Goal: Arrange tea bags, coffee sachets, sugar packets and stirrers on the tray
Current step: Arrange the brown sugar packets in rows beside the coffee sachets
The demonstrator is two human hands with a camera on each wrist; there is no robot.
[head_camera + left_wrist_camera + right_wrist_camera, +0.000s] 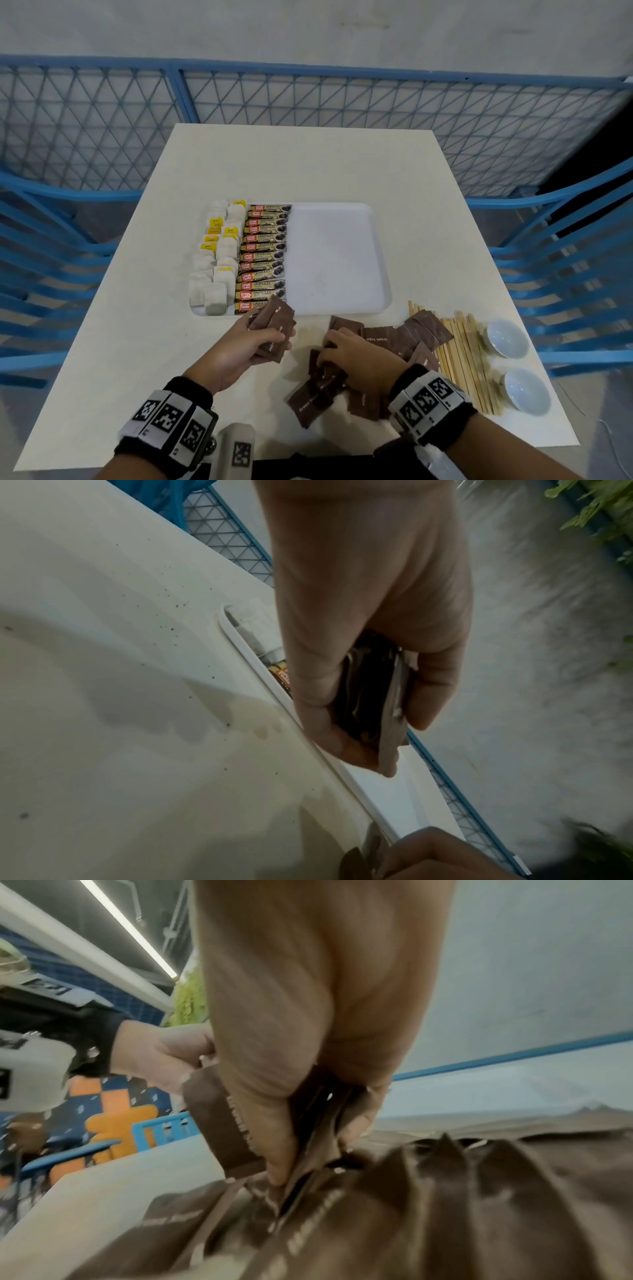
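Left grip (247,342) clasping a stack of brown sugar packets (278,325) just short of the tray (342,260), right grip (346,356) pinching packets from the loose pile (318,394) beneath it on the worktop (137,359), stirrers (466,359) lying right of that grip, tea bags (214,274) and coffee sachets (263,260) sitting in rows beyond the left grip.

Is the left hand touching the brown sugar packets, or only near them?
Touching. In the head view the left hand grips a stack of brown sugar packets, fingers curled round them; the left wrist view shows the packets pinched between thumb and fingers.

Brown sugar packets (387,337) lie heaped just before the half-filled white tray (342,260).
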